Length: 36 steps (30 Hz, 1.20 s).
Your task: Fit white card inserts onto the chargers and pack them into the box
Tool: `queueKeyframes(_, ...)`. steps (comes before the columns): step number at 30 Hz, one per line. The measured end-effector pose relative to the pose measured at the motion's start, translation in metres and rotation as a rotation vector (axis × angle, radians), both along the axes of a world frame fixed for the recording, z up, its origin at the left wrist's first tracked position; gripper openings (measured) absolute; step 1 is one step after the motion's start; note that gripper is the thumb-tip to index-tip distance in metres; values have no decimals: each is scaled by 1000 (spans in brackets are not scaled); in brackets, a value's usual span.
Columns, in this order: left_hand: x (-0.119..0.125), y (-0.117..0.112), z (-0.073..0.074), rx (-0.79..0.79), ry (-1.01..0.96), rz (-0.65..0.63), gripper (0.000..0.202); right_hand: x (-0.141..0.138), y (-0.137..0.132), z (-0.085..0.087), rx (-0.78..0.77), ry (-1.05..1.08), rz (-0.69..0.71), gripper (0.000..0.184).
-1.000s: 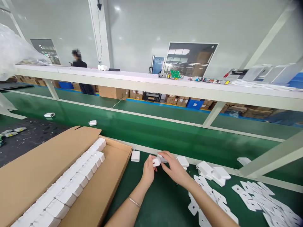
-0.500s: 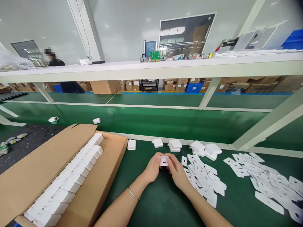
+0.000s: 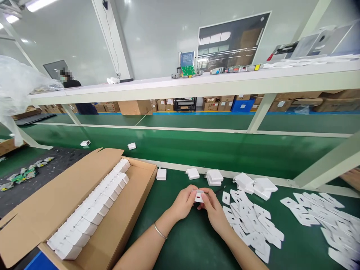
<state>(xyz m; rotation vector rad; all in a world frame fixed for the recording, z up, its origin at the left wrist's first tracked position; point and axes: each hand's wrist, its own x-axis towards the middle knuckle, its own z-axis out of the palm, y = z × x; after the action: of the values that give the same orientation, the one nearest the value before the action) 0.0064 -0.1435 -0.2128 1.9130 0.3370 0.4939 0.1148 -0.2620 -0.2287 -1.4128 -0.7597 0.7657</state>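
Both hands hold one small white charger [image 3: 198, 195] with a red port over the green mat. My left hand [image 3: 183, 202] pinches its left side and my right hand [image 3: 213, 209] pinches its right side, fingers closed. Several more white chargers [image 3: 215, 176] lie just beyond, along the mat's far edge. Right of my right hand lies a heap of flat white die-cut pieces [image 3: 247, 221]. To the left an open cardboard box [image 3: 123, 221] holds two rows of white chargers [image 3: 92, 210].
A second heap of white flat pieces [image 3: 323, 213] lies at far right. Two chargers [image 3: 131, 146] ride the green conveyor belt. A white shelf [image 3: 197, 84] spans above it, with a slanted post [image 3: 326, 167] at right. A person [image 3: 70, 84] stands far left behind it.
From the far edge of the mat, both hands drew the charger toward me. Since then they have kept it there, and the view has shifted slightly.
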Motion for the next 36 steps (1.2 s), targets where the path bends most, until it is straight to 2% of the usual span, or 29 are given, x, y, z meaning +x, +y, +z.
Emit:
queueKeyframes(3,1,-1,-4,1,3,3,57,1,4,-10,-12,56,-59,57)
queueKeyframes(6,1,-1,-5,18,7,-1,49,3,5,-15,-13,82,-77,59)
queueKeyframes(13,-1,-1,1,-8,-92,-16,39,3,6,-11,-1,65,-39,61)
queueKeyframes(19,-1,-4,-4,6,-126,25,54,-5,3,-8,34,-5,-43,57)
queueKeyframes(24,2,-17,-5,17,-163,80,67,-10,-3,-13,49,-116,-68,55)
queueKeyframes(26,5,-25,-1,-80,-198,94,71,-12,-4,-13,86,-145,-97,53)
queueKeyframes(30,16,-36,10,-372,-201,127,73,-13,-8,-10,164,-200,-224,52)
queueKeyframes(32,20,-40,16,-412,-170,128,72,-12,-10,-6,188,-239,-257,52)
queueKeyframes(36,14,-52,34,-500,-153,116,75,-9,-15,2,234,-377,-204,47)
